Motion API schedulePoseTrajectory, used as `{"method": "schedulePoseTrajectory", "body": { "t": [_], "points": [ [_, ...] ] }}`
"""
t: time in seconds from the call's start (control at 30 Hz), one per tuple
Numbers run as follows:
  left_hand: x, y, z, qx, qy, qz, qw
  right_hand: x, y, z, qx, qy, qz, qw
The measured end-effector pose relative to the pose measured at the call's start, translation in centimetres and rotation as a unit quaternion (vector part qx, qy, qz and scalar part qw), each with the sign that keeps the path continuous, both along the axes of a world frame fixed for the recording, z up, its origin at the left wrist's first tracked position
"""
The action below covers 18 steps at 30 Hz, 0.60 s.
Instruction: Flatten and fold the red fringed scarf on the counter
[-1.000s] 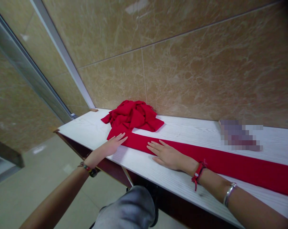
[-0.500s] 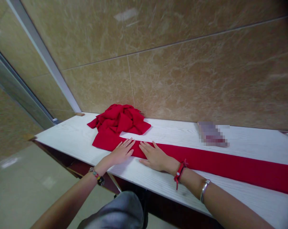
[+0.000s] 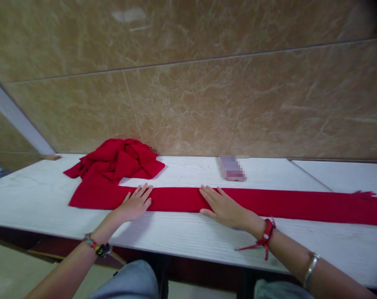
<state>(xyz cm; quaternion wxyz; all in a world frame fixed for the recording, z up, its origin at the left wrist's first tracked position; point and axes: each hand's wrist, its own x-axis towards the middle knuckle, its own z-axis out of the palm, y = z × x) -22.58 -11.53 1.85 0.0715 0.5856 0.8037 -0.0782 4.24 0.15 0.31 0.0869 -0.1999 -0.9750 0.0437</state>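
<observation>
A long red scarf (image 3: 284, 204) lies flat as a strip along a white wooden table (image 3: 182, 236); its far left part is bunched in a crumpled heap (image 3: 116, 160) against the wall, and a fringed end shows at the far right. My left hand (image 3: 134, 204) lies flat with fingers stretched out on the strip just right of the heap. My right hand (image 3: 224, 205) lies flat on the strip too, fingers spread and pointing left. Neither hand grips the cloth. Bracelets are on both wrists.
A phone (image 3: 230, 167) lies behind the scarf near the wall. A marble-tiled wall (image 3: 207, 95) rises directly behind the table. The table's front edge runs just above my knees (image 3: 129, 284). A seam in the tabletop (image 3: 309, 176) shows at the right.
My view has swung to the right, showing more of the scarf and its fringed end. My hands, close together half a second ago, have slid apart along the strip, the right hand going right.
</observation>
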Motion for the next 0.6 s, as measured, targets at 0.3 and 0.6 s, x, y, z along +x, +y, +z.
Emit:
{"method": "schedulePoseTrajectory", "body": {
  "t": [0.3,0.6],
  "points": [
    [11.6,5.9,0.4,0.057,-0.05,-0.161,0.984,7.1,2.4,-1.2,0.053,0.016,-0.098,0.994],
    [13.7,7.4,-1.6,0.05,0.009,-0.206,0.977,16.6,6.3,-0.6,0.138,-0.078,-0.156,0.975]
  ]
}}
